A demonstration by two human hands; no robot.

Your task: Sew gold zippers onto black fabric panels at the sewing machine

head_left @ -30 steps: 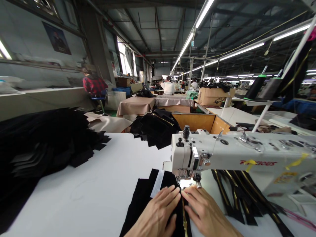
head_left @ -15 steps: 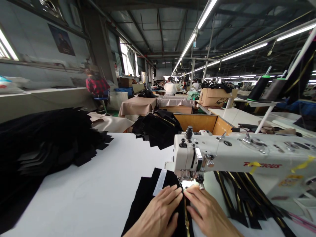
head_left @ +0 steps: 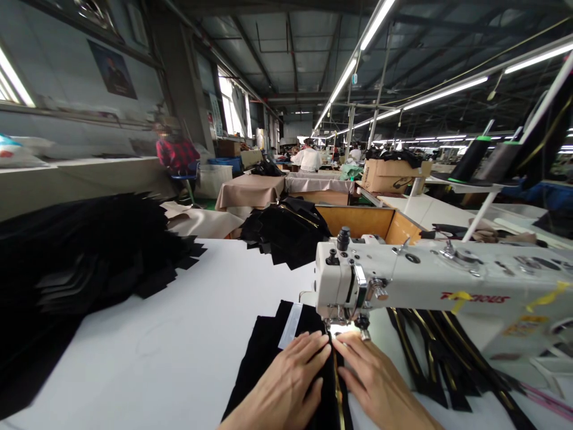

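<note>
My left hand [head_left: 289,379] lies flat on a piece of black fabric [head_left: 257,352], its fingers stretched toward the needle area of a white sewing machine [head_left: 416,283]. A pale translucent strip [head_left: 290,326] lies on the fabric just beyond those fingers. Along the fabric's right edge runs a black zipper [head_left: 339,394] with gold teeth. My right hand [head_left: 378,376] rests at the zipper's right side, fingers extended and slightly bent, the fingertips close to the lit presser foot. Both hands press from above; the fabric under them is hidden.
Several loose black zippers [head_left: 441,352] lie under the machine arm. Stacked black fabric pieces [head_left: 89,251] cover the left of the white table [head_left: 170,340]; another black pile [head_left: 284,230] sits behind. Thread cones [head_left: 470,158] stand at right. Other people are farther back.
My hands and the black fabric have shifted very slightly forward, toward the machine. Both hands keep nearly the same pose. A person in white in the background has moved a little.
</note>
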